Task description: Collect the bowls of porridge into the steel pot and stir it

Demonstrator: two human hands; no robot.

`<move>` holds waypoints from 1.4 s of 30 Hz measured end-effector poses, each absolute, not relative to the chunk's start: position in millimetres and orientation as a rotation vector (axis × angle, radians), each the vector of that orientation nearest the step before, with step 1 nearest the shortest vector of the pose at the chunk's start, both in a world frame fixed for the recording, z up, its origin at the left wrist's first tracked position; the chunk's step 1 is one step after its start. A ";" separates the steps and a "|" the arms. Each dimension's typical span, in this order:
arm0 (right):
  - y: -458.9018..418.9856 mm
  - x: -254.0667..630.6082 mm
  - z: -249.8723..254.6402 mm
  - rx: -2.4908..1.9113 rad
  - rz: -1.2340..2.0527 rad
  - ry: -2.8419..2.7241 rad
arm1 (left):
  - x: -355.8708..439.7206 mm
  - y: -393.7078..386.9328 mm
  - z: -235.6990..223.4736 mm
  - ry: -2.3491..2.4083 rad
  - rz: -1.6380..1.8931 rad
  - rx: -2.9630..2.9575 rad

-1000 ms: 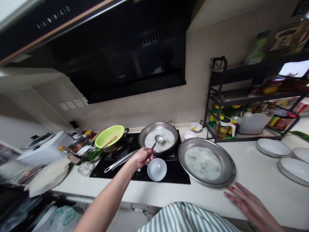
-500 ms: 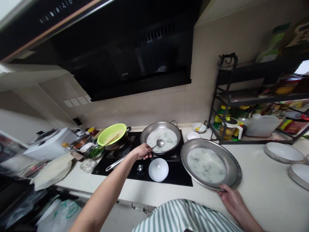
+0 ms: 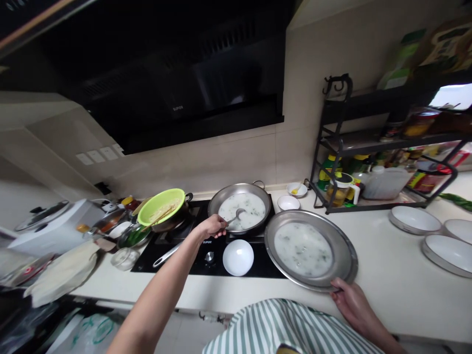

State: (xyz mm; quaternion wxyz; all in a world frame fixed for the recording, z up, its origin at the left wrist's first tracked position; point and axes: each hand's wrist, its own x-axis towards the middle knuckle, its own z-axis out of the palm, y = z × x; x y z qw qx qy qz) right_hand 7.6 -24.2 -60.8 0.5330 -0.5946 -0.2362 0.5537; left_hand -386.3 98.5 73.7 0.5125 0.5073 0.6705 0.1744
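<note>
My left hand (image 3: pixel 213 226) is closed round the handle of a metal ladle (image 3: pixel 239 213). The ladle's bowl is tilted on its side at the surface of milky soup with green bits in a steel wok (image 3: pixel 217 195) on the hob. At the front right, my right hand (image 3: pixel 348 297) grips the near rim of a wide steel basin (image 3: pixel 343 260). The basin holds the same kind of white soup. A white bowl (image 3: pixel 238 257) sits on the hob's front, between the wok and my body.
A green colander (image 3: pixel 147 210) with pale food and chopsticks rests on a pot at left. Two small bowls (image 3: pixel 288 202) stand behind the basin. A black rack (image 3: pixel 341 147) of jars and bottles is at right, with several white dishes (image 3: pixel 415 219) nearby. A range hood (image 3: pixel 177 73) hangs overhead.
The ladle has turned over from bowl-up to edge-on over the wok. My right hand keeps its grip on the basin's rim. The view has swung slightly right.
</note>
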 end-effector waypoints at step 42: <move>-14.7 -13.4 -52.2 -1.321 1.362 -0.368 | -363.4 71.1 118.1 1.204 0.671 0.781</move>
